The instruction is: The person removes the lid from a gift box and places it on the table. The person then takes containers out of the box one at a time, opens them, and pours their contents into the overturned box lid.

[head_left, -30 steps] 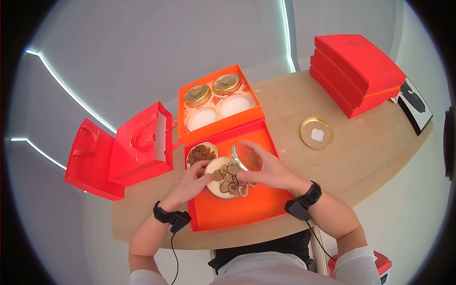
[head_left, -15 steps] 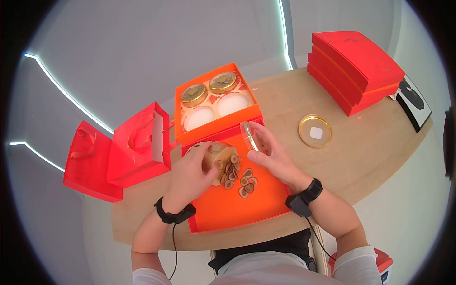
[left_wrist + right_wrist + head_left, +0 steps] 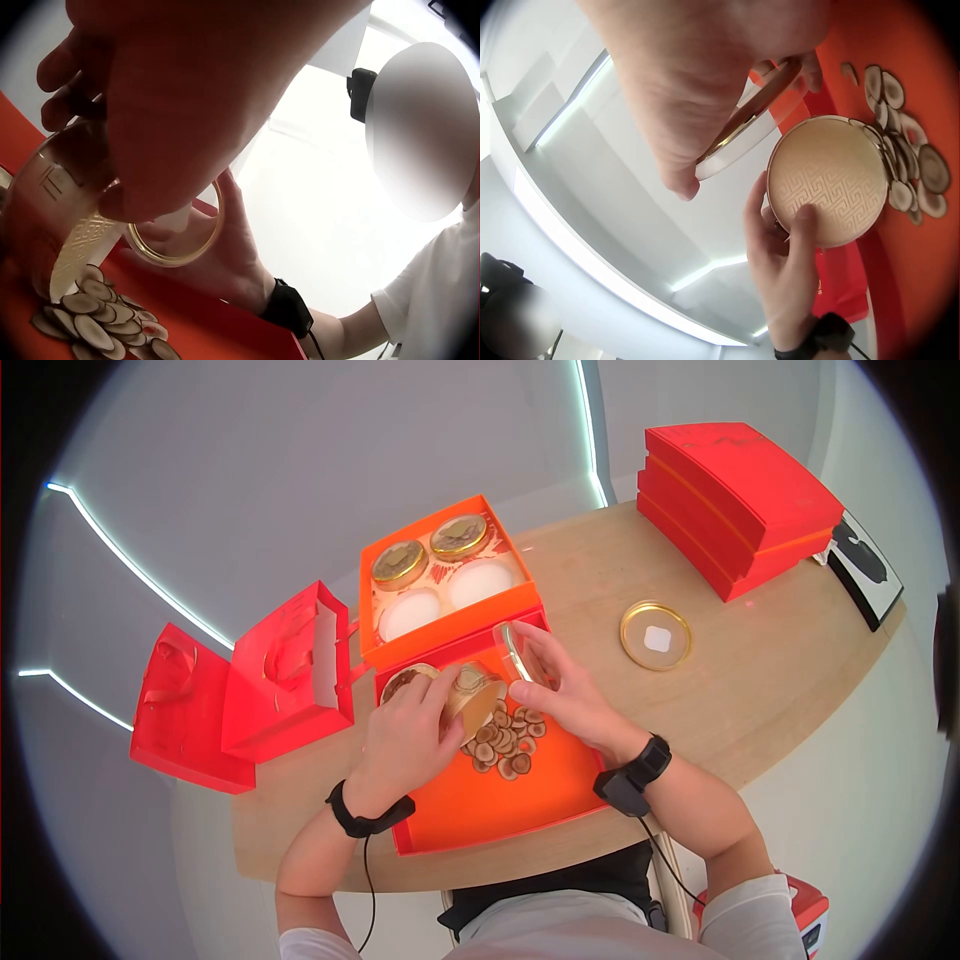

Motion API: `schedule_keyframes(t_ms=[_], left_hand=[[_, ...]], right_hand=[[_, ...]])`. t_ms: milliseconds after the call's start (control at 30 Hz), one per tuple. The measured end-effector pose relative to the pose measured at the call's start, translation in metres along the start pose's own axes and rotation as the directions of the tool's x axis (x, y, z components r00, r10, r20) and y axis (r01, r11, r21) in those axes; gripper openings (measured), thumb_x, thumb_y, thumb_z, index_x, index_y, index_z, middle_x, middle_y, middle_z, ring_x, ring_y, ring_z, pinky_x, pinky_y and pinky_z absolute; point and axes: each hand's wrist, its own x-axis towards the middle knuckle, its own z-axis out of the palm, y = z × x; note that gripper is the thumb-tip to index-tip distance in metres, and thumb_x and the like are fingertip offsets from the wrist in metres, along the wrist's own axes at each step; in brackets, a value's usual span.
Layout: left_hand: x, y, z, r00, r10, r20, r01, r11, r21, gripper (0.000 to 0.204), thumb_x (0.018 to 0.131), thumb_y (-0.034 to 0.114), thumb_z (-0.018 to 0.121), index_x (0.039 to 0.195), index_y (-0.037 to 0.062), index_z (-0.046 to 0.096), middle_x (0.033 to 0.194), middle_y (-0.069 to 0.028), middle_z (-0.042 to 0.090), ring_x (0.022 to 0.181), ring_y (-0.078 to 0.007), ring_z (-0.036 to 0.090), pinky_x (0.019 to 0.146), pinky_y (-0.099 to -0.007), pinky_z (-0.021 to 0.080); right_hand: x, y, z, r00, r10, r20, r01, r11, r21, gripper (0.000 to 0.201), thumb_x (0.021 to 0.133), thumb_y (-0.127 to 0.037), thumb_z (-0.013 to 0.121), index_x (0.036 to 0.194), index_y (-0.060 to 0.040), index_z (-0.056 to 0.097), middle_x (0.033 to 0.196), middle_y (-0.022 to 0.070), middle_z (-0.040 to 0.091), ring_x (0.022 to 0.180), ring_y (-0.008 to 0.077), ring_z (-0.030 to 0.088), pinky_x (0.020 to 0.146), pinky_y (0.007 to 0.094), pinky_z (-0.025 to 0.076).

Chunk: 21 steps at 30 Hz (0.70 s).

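My left hand (image 3: 405, 735) grips a round clear container (image 3: 478, 705), tipped on its side over the red box tray (image 3: 500, 815) with the orange inside. In the right wrist view, the cream patterned insert (image 3: 825, 176) of the container faces the camera, the left thumb lying against it. Dried, dark-edged oval slices (image 3: 510, 742) lie heaped on the orange surface at the container's lower edge. My right hand (image 3: 575, 695) holds a clear gold-rimmed lid (image 3: 754, 124) upright by its edge, just right of the container. Another round container (image 3: 403, 682) is partly hidden behind my left hand.
An orange box (image 3: 450, 618) behind holds two gold-rimmed jars and two white round spots. A gold-rimmed lid (image 3: 655, 635) lies on the table to the right. Red boxes (image 3: 740, 500) are stacked at the back right; red gift bags (image 3: 290, 675) stand at left.
My left hand has tipped the round container over, and slices have slid out onto the orange surface. My right hand has moved slightly away from the container, turning the lid upright.
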Motion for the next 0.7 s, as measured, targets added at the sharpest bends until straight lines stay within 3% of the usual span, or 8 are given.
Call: schedule_keyframes(t_ms=[133,267,367,433,567,700], left_hand=[[-0.002,-0.001,0.001,0.998,-0.012,0.059,0.012,1.0,0.01,0.055,0.079,0.013,0.069,0.131,0.0103,0.052,0.084,-0.009,0.057,0.069,-0.0269,0.062,0.059,-0.0392,0.051],[-0.003,0.008,-0.008,0.999,0.036,-0.011,-0.035,0.996,0.077,0.06,0.075,0.011,0.07,0.133,0.0115,0.053,0.085,-0.0078,0.055,0.071,-0.0256,0.061,0.06,-0.0379,0.051],[-0.008,0.011,-0.012,0.992,0.12,-0.034,-0.111,0.973,0.202,0.066,0.07,0.009,0.072,0.134,0.0128,0.054,0.086,-0.0065,0.054,0.075,-0.0238,0.059,0.06,-0.0356,0.051],[-0.01,0.011,-0.009,0.975,0.22,0.032,-0.216,0.906,0.363,0.072,0.071,0.018,0.077,0.138,0.0119,0.051,0.085,-0.0031,0.051,0.079,-0.0206,0.057,0.062,-0.0326,0.051],[-0.011,0.008,-0.008,0.978,0.208,0.028,-0.204,0.91,0.361,0.071,0.07,0.016,0.077,0.137,0.0136,0.053,0.086,-0.003,0.051,0.08,-0.0196,0.057,0.063,-0.0323,0.051],[-0.013,-0.001,-0.013,0.986,0.067,-0.15,-0.048,0.991,0.126,0.069,0.071,0.013,0.076,0.136,0.0138,0.054,0.087,-0.0041,0.057,0.073,-0.0193,0.058,0.062,-0.0311,0.051]], right_hand=[[0.0,-0.001,0.0,1.0,0.011,0.005,-0.012,1.0,0.001,0.081,0.088,-0.031,0.072,0.151,-0.0052,0.028,0.153,0.0183,0.032,0.145,0.0275,0.026,0.113,0.0389,0.032],[0.0,-0.001,-0.001,1.0,0.009,-0.001,-0.01,1.0,-0.023,0.081,0.088,-0.03,0.072,0.151,-0.0051,0.028,0.153,0.018,0.032,0.145,0.0271,0.027,0.113,0.039,0.033],[-0.001,-0.004,0.0,1.0,0.017,0.005,-0.017,1.0,0.012,0.081,0.088,-0.031,0.072,0.151,-0.005,0.028,0.154,0.0182,0.032,0.145,0.0273,0.027,0.114,0.0392,0.03],[0.0,-0.001,0.0,1.0,0.0,0.003,0.0,1.0,0.001,0.081,0.088,-0.032,0.071,0.151,-0.005,0.028,0.154,0.0185,0.031,0.145,0.0272,0.026,0.114,0.0395,0.029],[0.0,-0.003,-0.002,1.0,-0.01,-0.001,0.01,0.999,-0.043,0.079,0.09,-0.03,0.069,0.151,-0.0051,0.026,0.154,0.0192,0.03,0.146,0.0273,0.024,0.116,0.0403,0.027],[0.003,0.009,-0.005,0.999,-0.046,0.009,0.046,0.997,0.066,0.076,0.094,-0.035,0.063,0.153,-0.0062,0.023,0.155,0.0156,0.031,0.145,0.0258,0.025,0.116,0.0406,0.026]])
